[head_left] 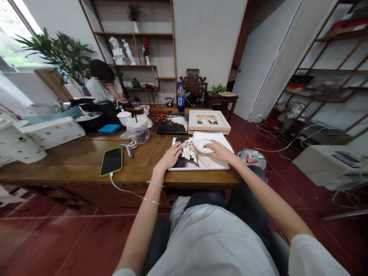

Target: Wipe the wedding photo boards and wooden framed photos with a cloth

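A photo panel (pixel 188 156) showing two people lies on the wooden table (pixel 138 170) in front of me. My left hand (pixel 171 154) rests on the panel's left edge, fingers stretched out and laid flat. With bent fingers, my right hand (pixel 220 151) grips a bunched white cloth (pixel 202 143) pressed on the upper right part of the picture. The cloth hides that part of the print. Just behind the panel are a white-framed picture (pixel 209 128) and a dark photo panel (pixel 172 124).
Left of the panel lie a green-cased phone (pixel 111 161) on a cable and a bagged plastic cup (pixel 138 126). A blue box (pixel 108 128), a white teapot (pixel 124 117) and a bottle (pixel 181 97) stand farther back. Another person (pixel 105 82) sits at the far left. A lined bin (pixel 253 158) stands right.
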{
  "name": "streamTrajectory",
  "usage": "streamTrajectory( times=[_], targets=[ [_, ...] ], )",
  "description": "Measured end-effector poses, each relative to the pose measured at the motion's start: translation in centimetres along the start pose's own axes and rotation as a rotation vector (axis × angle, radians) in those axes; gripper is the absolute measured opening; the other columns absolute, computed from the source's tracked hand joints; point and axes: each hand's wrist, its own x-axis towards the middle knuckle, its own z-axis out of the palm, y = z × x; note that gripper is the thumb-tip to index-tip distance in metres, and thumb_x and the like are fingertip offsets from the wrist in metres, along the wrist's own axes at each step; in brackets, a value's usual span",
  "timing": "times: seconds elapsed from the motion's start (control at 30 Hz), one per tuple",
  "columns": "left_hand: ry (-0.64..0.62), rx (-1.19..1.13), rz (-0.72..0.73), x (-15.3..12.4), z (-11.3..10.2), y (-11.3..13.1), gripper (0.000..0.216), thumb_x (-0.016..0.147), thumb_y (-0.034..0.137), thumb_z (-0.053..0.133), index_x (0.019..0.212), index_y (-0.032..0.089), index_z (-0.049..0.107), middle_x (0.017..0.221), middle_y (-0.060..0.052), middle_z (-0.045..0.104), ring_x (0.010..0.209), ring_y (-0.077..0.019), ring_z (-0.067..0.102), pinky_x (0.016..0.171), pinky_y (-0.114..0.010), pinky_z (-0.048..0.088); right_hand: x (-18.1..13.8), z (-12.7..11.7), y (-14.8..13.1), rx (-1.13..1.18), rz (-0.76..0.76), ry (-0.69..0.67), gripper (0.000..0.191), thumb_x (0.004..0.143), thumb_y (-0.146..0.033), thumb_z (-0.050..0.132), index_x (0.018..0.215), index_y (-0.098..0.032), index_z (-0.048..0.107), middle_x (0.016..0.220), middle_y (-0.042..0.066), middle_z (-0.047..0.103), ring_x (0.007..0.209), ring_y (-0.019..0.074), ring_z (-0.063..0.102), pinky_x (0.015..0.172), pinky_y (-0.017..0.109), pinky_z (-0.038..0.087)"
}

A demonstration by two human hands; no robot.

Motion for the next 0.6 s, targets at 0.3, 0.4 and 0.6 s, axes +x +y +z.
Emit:
streamTrajectory(
  times=[0.3, 0.4, 0.6],
  targets=[
    [0.001, 0.042, 0.014, 0.2, 0.0, -0.3, 0.050, 0.096, 0.033, 0.034, 0.139, 0.012, 0.049, 0.151, -0.012, 0.039, 0.143, -0.0213, 0.031, 0.119, -0.039, 0.022, -4.3, 0.0, -2.7, -0.022, -0.021, -0.023, 0.051, 0.071, -0.002, 0.045, 0.116, -0.014, 0.066, 0.137, 0.016, 0.055, 0.134, 0.0278, 0.043, 0.112, 0.050, 0.028],
    [-0.007, 0.047, 0.024, 0.2, -0.2, -0.1, 0.050, 0.096, 0.033, 0.034, 0.138, 0.011, 0.050, 0.151, -0.013, 0.039, 0.142, -0.0222, 0.032, 0.119, -0.039, 0.023, -7.3, -2.3, -5.1, 0.068, -0.100, -0.144, 0.052, 0.068, -0.001, 0.044, 0.110, -0.018, 0.069, 0.133, 0.012, 0.060, 0.130, 0.0265, 0.048, 0.109, 0.046, 0.034],
    [-0.007, 0.045, 0.035, -0.1, -0.6, 0.3, 0.051, 0.095, 0.035, 0.036, 0.138, 0.011, 0.050, 0.151, -0.012, 0.039, 0.142, -0.0221, 0.033, 0.118, -0.038, 0.024, -7.3, -3.4, -5.8, 0.151, -0.153, -0.259, 0.053, 0.068, -0.002, 0.045, 0.113, -0.019, 0.068, 0.118, 0.009, 0.068, 0.116, 0.0252, 0.058, 0.097, 0.037, 0.044]
  ],
)
